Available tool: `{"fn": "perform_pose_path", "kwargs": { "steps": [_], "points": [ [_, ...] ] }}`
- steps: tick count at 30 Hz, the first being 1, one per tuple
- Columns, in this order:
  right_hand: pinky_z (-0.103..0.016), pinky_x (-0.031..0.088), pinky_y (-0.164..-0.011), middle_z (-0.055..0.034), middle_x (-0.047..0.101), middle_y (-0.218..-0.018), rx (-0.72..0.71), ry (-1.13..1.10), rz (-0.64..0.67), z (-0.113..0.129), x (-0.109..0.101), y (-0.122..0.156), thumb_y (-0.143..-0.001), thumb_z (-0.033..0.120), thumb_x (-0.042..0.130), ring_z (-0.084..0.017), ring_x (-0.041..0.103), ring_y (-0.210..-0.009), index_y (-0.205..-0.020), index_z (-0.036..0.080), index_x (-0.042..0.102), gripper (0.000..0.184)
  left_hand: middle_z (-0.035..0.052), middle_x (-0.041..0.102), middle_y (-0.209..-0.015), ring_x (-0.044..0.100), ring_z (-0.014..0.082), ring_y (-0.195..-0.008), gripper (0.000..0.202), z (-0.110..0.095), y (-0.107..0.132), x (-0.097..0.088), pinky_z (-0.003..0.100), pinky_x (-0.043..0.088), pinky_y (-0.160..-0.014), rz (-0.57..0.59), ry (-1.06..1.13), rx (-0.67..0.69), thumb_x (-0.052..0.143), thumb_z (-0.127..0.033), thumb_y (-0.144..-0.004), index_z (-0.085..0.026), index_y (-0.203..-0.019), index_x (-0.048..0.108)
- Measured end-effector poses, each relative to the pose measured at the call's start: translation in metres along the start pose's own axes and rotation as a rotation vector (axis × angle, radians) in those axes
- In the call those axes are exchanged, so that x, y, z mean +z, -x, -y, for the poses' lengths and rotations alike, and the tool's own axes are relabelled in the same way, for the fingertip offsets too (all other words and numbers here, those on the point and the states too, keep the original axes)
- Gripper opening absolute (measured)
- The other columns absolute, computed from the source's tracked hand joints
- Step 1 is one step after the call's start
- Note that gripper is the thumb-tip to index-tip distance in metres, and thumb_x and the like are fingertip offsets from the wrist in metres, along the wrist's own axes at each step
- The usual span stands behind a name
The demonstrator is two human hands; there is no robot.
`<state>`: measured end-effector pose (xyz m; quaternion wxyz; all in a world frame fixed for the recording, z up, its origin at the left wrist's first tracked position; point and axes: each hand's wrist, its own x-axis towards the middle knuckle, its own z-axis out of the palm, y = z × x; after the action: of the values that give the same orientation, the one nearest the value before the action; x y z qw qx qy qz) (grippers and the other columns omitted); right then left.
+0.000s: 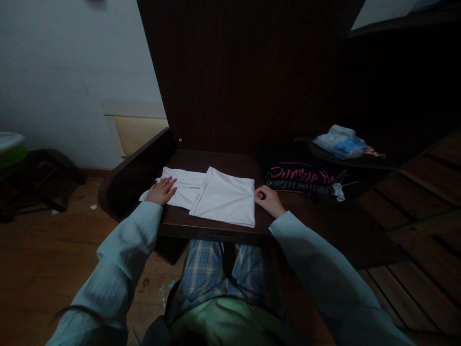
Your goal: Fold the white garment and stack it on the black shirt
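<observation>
A white garment point(226, 199), partly folded over on itself, lies on the dark wooden desk point(180, 230); I cannot make out which kind of garment it is. My left hand point(162, 191) rests flat on its left end, fingers stretched out and slightly apart. At the opposite edge, my right hand point(268, 199) pinches the folded layer between thumb and fingers, and creases run through the cloth from that point. The upper layer covers the right part of the lower one.
Dark folded clothes point(302, 175) with pink lettering sit to the right. Behind them a plastic packet point(340, 142) lies on a dark surface. The desk's raised side panel point(133, 168) bounds the left. A stool point(46, 168) holding a green-and-white container point(12, 149) stands farther left.
</observation>
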<state>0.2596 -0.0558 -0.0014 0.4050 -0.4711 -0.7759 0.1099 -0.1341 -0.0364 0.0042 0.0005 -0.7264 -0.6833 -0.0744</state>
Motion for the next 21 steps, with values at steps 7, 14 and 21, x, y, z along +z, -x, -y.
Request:
{"fn": "perform_pose_path", "kwargs": {
  "steps": [7, 14, 21],
  "points": [
    [-0.035, 0.044, -0.080, -0.0084, 0.060, -0.092, -0.088, 0.079, -0.034, 0.009, 0.000, 0.001, -0.081, 0.030, 0.043, -0.020, 0.055, -0.088, -0.092, 0.019, 0.059, 0.022, 0.0032, 0.035, -0.139, 0.030, 0.0227, -0.128, 0.048, -0.001, 0.002, -0.001, 0.041, 0.028, -0.100, -0.008, 0.007, -0.001, 0.031, -0.038, -0.085, -0.026, -0.130, 0.039],
    [-0.043, 0.023, -0.104, -0.0092, 0.033, -0.139, -0.183, 0.275, 0.460, 0.015, 0.016, 0.010, -0.082, 0.050, 0.042, -0.024, 0.025, -0.129, -0.131, 0.022, 0.037, 0.057, 0.0031, 0.038, -0.137, 0.033, 0.0215, -0.126, 0.046, -0.002, 0.002, -0.002, 0.039, 0.028, -0.100, -0.036, 0.048, -0.012, 0.034, -0.037, -0.083, -0.026, -0.127, 0.043],
    [-0.044, 0.022, -0.104, -0.0085, 0.031, -0.140, -0.160, 0.288, 0.472, 0.011, 0.018, 0.010, -0.082, 0.052, 0.040, -0.023, 0.024, -0.130, -0.132, 0.023, 0.036, 0.058, 0.0110, 0.061, -0.099, 0.054, 0.0214, -0.097, 0.037, -0.009, 0.022, -0.014, 0.031, 0.040, -0.085, -0.377, 0.029, 0.016, 0.030, -0.033, -0.082, -0.016, -0.093, 0.061]
  ]
}}
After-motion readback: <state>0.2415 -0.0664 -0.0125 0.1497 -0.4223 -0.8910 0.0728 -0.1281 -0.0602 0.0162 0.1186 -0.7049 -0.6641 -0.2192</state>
